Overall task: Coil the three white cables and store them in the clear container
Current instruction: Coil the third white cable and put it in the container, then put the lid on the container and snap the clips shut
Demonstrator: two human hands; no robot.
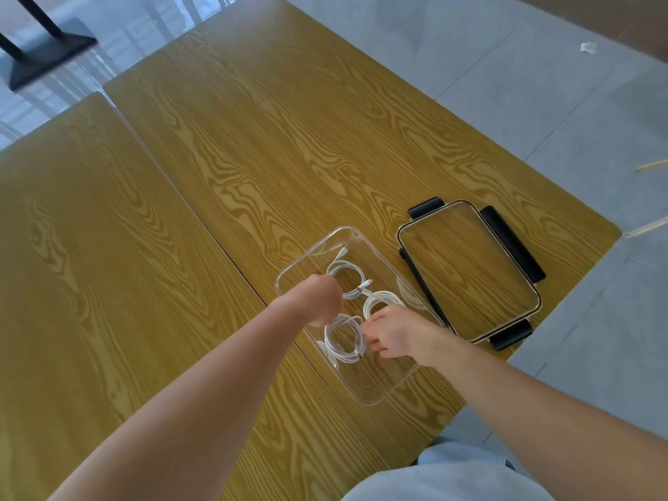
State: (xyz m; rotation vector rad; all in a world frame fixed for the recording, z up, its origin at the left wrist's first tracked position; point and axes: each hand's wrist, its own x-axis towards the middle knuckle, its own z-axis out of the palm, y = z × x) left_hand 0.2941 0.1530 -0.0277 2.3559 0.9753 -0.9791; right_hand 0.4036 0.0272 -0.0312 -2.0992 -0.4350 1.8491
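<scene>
A clear rectangular container sits on the wooden table, and three coiled white cables lie inside it. The far coil is at the back, a second coil lies to its right, and the nearest coil is between my hands. My left hand is closed inside the container, touching the top of the nearest coil. My right hand is closed at that coil's right side, next to the second coil. My fingers hide the exact grip.
The container's clear lid with black clips lies flat to the right, near the table's right edge. A seam splits the table into two tops. A black stand base is on the floor at the far left.
</scene>
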